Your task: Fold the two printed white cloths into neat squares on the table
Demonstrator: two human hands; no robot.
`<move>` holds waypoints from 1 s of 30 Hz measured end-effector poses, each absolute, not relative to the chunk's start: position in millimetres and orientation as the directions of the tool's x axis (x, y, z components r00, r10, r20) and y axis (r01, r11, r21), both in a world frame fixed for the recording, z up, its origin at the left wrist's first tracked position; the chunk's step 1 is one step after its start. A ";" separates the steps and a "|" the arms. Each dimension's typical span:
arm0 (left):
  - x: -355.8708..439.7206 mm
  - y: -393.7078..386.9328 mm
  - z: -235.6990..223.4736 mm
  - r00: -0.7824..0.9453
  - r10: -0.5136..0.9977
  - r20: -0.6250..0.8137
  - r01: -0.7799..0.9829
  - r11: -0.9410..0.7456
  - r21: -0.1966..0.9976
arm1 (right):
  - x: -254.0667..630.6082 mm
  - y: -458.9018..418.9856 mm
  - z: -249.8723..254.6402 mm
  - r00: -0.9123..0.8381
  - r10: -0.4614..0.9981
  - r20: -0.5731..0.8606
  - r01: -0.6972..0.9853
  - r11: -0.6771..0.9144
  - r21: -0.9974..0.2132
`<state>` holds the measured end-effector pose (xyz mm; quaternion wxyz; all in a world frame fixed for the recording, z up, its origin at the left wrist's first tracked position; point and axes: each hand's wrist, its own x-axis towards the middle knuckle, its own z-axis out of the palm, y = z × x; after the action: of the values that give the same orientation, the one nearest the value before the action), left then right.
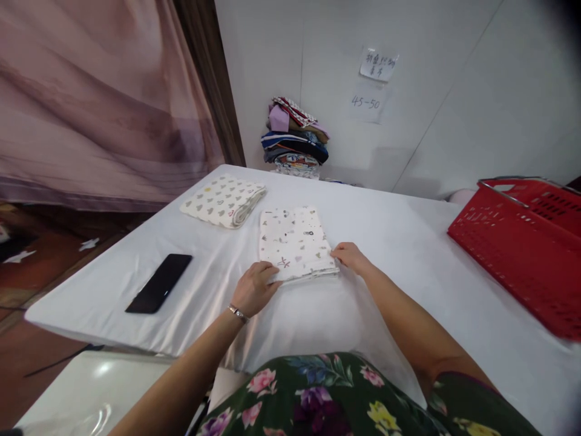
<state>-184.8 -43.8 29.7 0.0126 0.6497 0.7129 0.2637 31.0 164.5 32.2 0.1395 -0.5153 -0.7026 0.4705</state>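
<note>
Obs., head view. Printed cloth (295,239): lies on the white-covered surface (399,236), to the right of the black flat device (161,281), which I take as my landmark. Cloth is folded into a compact, roughly rectangular pad, pale with small scattered motifs; several layers show along the near edge.

Left hand (255,289): I have it at the near-left corner of the pad, fingers clamped on the cloth, thumb low at the edge and the others on top. Right hand (351,257): at the right edge close to the near corner, fingers bunched together and pinching the cloth there.

Progress, my judgement: the main folds are made and the outline reads as nearly square-cornered. Outstanding: the near-edge layers do not sit quite flush, and both hands are on the pad, so it has not been let go.

Outward from there: a second folded cloth (222,200), with grey motifs and rounded layers along its right side, lies beyond the device and slightly to its right, apart from the first. A red basket (521,254) stands well to the right of the device. A pile of mixed textiles (297,139) is farther beyond the device, against the wall; its base is partly hidden.
</note>
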 end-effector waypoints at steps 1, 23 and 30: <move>-184.8 -44.6 29.3 -0.169 0.929 0.330 0.918 0.027 0.396 | 30.7 164.2 31.5 -0.426 0.858 -0.287 0.585 0.019 -0.811; -183.3 -48.5 24.6 -0.222 0.925 0.307 0.902 0.075 0.426 | 43.1 152.8 25.8 -0.444 0.854 -0.273 0.647 0.095 -0.756; -191.8 -46.1 24.8 -0.499 0.860 0.102 0.675 0.313 0.668 | 44.1 150.7 13.6 -0.419 0.866 -0.274 0.678 0.098 -0.728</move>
<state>-191.8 -46.1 24.8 0.1384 0.4808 0.7983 0.3353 44.1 150.7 13.6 0.1127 -0.5272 -0.7323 0.4160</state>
